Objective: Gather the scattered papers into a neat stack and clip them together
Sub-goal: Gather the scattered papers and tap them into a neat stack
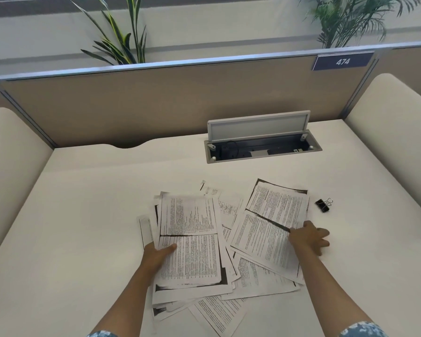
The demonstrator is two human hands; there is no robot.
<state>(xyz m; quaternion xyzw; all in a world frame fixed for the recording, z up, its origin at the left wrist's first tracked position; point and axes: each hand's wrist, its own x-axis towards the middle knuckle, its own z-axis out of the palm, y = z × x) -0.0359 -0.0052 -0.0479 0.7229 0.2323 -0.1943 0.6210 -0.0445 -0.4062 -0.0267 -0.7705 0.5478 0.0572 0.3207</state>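
head | papers (204, 242) fanned mid-desk, overlapping, unsquared | left hand (156, 255) pinching left pile edge — thumb on top | right hand (309, 238) fingers spread, pressing right sheet's edge | binder clip (323, 205) right of papers, untouched | risk: pushing piles together buckles or slides loose near sheets off desk (83, 227)

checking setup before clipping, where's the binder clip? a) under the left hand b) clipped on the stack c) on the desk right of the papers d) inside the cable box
c: the binder clip lies loose on the desk, right of the papers, beyond the right hand.
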